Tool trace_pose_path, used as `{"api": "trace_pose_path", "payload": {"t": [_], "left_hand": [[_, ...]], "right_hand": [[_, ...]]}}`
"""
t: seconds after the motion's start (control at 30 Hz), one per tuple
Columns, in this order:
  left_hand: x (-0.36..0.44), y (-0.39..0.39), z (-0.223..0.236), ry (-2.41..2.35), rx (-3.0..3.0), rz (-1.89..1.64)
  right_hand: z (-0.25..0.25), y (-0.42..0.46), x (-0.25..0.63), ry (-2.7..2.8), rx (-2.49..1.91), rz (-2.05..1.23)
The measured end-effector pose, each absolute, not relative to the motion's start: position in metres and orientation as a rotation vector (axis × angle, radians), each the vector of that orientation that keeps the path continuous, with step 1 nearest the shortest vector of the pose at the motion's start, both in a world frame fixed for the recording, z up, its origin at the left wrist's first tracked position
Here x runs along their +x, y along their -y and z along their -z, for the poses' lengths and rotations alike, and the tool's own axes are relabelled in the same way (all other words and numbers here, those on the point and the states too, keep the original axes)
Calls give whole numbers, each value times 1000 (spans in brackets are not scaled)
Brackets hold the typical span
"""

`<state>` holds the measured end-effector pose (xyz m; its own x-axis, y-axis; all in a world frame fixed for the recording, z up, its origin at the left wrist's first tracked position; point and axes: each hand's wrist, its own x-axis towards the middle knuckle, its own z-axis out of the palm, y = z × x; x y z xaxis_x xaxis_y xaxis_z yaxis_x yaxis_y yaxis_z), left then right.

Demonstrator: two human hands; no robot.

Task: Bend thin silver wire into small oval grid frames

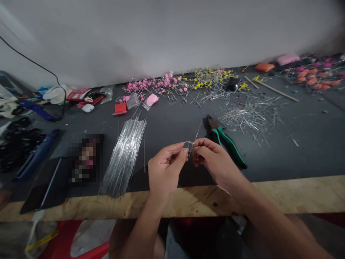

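Note:
A thin silvery wire (189, 142), bent into a small loop, spans the gap between my two hands above the table's front part. My left hand (167, 165) pinches one side of it between thumb and fingers. On the other side, the fingertips of my right hand (208, 154) are closed on the wire, and a twisted end sticks up above them. Pliers with green and black handles (226, 142) lie just beyond my right hand. To the left of my left hand rests a bundle of straight silvery wires (124, 154), with a single twisted wire (144, 154) beside it.
Pink-tipped wires (161, 82) and yellow-tipped wires (210, 77) lie along the wall. Cut wire pieces (250, 113) are scattered at right. At left are a phone (87, 158), a blue cutter knife (37, 153) and a dark tablet-like slab (45, 183). A wooden edge (296, 190) borders the front.

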<state>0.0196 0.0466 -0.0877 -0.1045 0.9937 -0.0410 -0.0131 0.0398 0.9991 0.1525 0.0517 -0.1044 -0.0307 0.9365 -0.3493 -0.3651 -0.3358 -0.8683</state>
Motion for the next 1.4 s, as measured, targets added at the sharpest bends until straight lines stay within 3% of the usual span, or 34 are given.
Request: {"api": "trace_pose_path", "payload": {"t": [0.13,0.7,1.03,1.4], "left_hand": [[16,-48,85,-1297,1130,-1237],[17,-46,85,-1290,1158,-1240],[15,-46,84,-1242,1119,-1207],[11,-57,88,-1082,726,-1168]], "right_hand": [[101,-52,156,709,-1150,-1668],[96,-45,147,957,-1360,-1302],[93,-52,160,744,-1159,-1713],[91,-51,163,717,-1074,-1796]]}}
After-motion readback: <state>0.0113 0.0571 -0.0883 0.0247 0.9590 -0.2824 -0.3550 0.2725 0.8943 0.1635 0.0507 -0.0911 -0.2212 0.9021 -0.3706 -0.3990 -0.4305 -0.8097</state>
